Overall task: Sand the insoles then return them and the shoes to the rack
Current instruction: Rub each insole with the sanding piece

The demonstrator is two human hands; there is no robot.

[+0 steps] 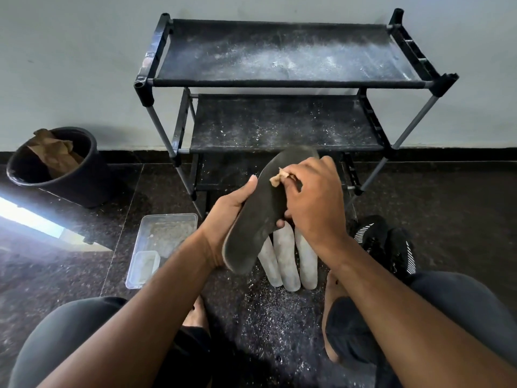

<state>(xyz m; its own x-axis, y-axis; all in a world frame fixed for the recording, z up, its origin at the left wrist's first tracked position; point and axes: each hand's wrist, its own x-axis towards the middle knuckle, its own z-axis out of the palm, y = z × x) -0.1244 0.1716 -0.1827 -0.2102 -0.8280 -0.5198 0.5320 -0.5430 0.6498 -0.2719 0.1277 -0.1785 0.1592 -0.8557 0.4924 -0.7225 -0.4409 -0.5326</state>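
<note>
We hold the dark insole (260,208) up over the floor (461,208), in front of the shoe rack (279,82). Our left hand (232,203) grips it around the middle, thumb along the near edge, fingers wrapped underneath. Our right hand (313,197) pinches a small crumpled scrap of sandpaper (277,179) against its upper half.

The scrap is tiny and mostly hidden in our fingers, so it could slip out mid-stroke, or our fingertips could rub the surface instead of the grit. The insole is thin and looks flexible; held only at its waist, the toe end may bend away under pressure and leave that part unevenly sanded. Grit already speckles the floor and both rack shelves, so anything returned there will likely pick up dust.

The insole is dark grey, matte and slightly dusty, with rounded ends. Three pale insoles (285,256) lie side by side on the floor just below it, and the black shoes (383,242) sit near our right knee
</note>
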